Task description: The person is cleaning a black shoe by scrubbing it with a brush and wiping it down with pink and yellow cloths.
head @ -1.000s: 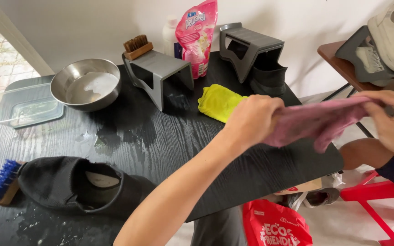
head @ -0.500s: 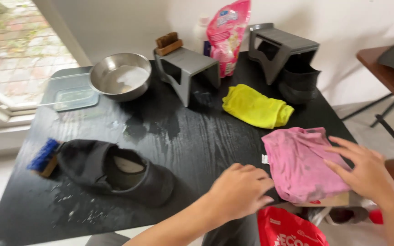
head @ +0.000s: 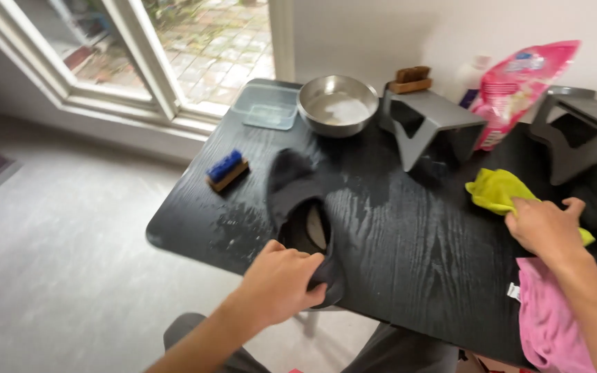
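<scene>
Left hand [head: 278, 282] shifted to black shoe [head: 303, 224], grip pinching heel, right hand [head: 542, 226] on yellow cloth [head: 497, 190], grip loose

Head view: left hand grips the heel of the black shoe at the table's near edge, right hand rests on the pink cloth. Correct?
Not quite. In the head view the right hand rests on the yellow cloth; the pink cloth lies nearer, under the forearm. The rest holds: the left hand grips the heel of the black shoe at the table's near edge.

Soft daylight enters through the white-framed glass door [head: 139, 62] at upper left, leaving pale sheen on the wet black wood-grain table [head: 409, 242]. Motion blur softens everything.
</scene>
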